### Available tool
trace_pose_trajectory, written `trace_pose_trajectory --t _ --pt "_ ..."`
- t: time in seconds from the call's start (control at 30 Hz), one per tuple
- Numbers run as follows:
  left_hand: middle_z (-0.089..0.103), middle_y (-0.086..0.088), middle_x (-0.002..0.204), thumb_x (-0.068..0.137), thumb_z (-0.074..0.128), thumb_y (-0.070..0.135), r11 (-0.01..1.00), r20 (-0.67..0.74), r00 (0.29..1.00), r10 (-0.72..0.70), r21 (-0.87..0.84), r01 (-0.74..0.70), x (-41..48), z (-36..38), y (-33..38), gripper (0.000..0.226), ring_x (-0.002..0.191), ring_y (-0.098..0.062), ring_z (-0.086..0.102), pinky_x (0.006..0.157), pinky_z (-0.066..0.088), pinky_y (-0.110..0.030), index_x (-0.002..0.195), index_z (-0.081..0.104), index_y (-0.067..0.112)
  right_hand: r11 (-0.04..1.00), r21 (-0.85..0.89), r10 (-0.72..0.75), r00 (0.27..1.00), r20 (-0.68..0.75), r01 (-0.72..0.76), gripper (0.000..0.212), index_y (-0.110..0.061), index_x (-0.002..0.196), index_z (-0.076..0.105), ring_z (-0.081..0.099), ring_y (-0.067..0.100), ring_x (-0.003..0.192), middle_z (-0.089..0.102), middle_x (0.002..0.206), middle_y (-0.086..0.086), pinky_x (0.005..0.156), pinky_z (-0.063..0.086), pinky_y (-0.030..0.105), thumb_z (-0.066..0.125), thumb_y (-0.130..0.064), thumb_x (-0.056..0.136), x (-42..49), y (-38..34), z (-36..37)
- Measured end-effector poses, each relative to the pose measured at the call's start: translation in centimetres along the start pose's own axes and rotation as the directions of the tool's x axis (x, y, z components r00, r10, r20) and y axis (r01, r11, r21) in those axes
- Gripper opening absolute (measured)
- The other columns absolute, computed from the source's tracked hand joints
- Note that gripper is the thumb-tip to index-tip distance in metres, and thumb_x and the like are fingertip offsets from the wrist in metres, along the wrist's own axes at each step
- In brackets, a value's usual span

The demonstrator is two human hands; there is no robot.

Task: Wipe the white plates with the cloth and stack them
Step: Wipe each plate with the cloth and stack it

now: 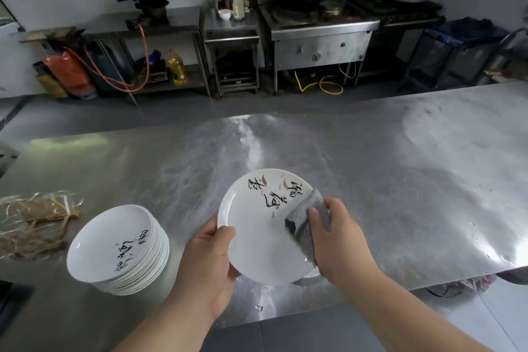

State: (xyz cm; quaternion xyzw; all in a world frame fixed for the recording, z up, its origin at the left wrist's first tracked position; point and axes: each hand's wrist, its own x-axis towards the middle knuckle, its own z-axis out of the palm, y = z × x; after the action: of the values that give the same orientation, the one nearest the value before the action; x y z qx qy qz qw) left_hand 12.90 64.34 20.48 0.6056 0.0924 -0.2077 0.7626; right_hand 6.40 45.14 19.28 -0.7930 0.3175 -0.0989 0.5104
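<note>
L hand (210, 260) pinches the white plate (263, 231) by its left rim, tilted, held above the steel tabletop (400, 180). R hand (334, 233) is clenched on the grey cloth (307, 223), pressed against the plate's right side. Plate stack (118, 250) sits just left, w/ straw bundle (34, 223) beyond. Risks: water drops show, so a wet rim could slip from the L thumb; hard wiping may lever the plate out; stack leans a bit, careless placing could topple it.
</note>
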Motion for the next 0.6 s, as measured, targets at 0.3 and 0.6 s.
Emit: trace_pose_trajectory --t 0.3,0.6 --pt "0.08 -0.003 0.097 0.099 0.047 -0.001 0.997 0.062 0.997 0.035 0.067 -0.039 0.8 0.4 1.4 0.048 0.07 -0.01 0.072 0.049 0.052 -0.027 0.105 0.082 0.032 0.934 -0.285 -0.222 0.975 0.017 0.217 0.026 -0.027 0.086 0.048 0.056 0.006 0.067 0.061 0.074 -0.008 0.055 0.04 0.029 0.052 -0.047 0.103 4.4 -4.1 -1.2" --pt "0.078 -0.011 0.121 0.094 0.056 -0.001 0.99 0.134 0.991 0.01 -0.137 0.009 1.4 -0.8 0.1 0.041 0.098 -0.024 0.078 0.071 0.063 -0.045 0.11 0.081 0.027 0.99 -0.137 0.035 0.999 0.036 -0.03 0.029 -0.023 0.085 0.045 0.057 0.003 0.055 0.062 0.076 -0.004 0.043 0.038 0.017 0.053 -0.042 0.104 1.1 -0.1 0.7"
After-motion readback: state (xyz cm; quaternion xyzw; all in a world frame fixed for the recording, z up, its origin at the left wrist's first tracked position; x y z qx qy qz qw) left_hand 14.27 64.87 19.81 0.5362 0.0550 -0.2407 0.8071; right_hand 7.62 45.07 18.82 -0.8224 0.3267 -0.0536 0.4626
